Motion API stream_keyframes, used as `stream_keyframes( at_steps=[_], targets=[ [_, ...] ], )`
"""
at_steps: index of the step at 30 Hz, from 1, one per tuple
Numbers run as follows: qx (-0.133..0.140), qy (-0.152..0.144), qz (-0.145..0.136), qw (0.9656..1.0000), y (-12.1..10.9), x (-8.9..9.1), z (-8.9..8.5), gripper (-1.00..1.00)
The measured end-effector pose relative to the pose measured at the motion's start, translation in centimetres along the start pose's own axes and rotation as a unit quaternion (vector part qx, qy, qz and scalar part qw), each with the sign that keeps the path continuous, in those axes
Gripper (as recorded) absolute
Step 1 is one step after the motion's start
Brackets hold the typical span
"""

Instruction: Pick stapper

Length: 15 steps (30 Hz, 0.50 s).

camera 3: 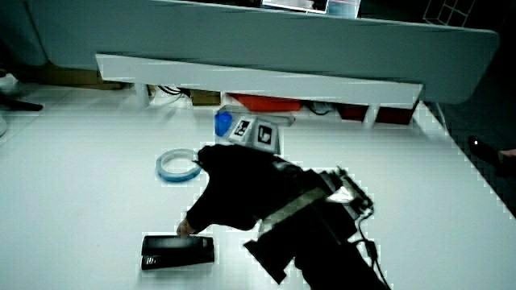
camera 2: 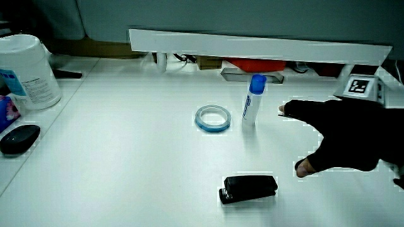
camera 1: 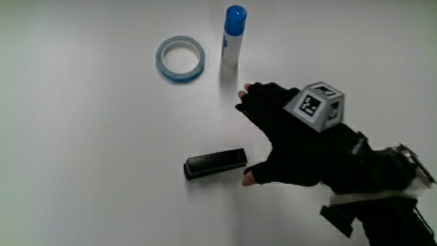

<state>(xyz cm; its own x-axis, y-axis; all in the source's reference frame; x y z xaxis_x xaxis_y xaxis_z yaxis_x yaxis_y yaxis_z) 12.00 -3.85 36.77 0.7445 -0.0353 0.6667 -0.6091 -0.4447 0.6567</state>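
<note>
The black stapler (camera 1: 214, 163) lies flat on the white table, also seen in both side views (camera 2: 248, 188) (camera 3: 177, 250). The hand (camera 1: 290, 137) in its black glove hovers just beside the stapler, fingers spread, thumb tip close to the stapler's end and holding nothing. In both side views the hand (camera 2: 344, 135) (camera 3: 238, 196) is beside the stapler and slightly farther from the person than it. The patterned cube (camera 1: 316, 105) sits on the back of the hand.
A blue tape ring (camera 1: 180, 59) and an upright glue stick with a blue cap (camera 1: 233, 35) stand farther from the person than the stapler. A white canister (camera 2: 28, 70) and a black oval object (camera 2: 19, 139) sit at the table's edge. A low white partition (camera 2: 252, 45) borders the table.
</note>
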Motion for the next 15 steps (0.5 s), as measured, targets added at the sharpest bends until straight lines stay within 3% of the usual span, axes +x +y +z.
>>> stream_keyframes(
  at_steps=[1, 2, 3, 4, 7, 8, 9, 12, 14, 15],
  targets=[
    [-0.002, -0.014, 0.014, 0.9998, 0.8, 0.1, -0.2, 0.00],
    [-0.005, -0.018, 0.006, 0.9998, 1.4, 0.0, -0.4, 0.00],
    [-0.003, -0.021, 0.029, 0.9994, 2.2, 0.2, -0.7, 0.00],
    [-0.011, -0.026, 0.011, 0.9995, 2.8, 0.2, -1.0, 0.00],
    [-0.027, -0.045, 0.020, 0.9984, 4.9, 0.3, -2.0, 0.00],
    [-0.032, -0.064, 0.023, 0.9972, 5.6, 0.4, -2.3, 0.00],
    [0.000, -0.108, 0.030, 0.9937, 5.7, -0.2, -2.4, 0.00],
    [-0.005, -0.120, 0.022, 0.9925, 7.1, -0.2, -3.2, 0.00],
    [-0.022, -0.110, 0.031, 0.9932, 8.0, 0.0, -3.8, 0.00],
    [-0.022, -0.111, 0.022, 0.9934, 8.4, 0.1, -4.0, 0.00]
  ],
)
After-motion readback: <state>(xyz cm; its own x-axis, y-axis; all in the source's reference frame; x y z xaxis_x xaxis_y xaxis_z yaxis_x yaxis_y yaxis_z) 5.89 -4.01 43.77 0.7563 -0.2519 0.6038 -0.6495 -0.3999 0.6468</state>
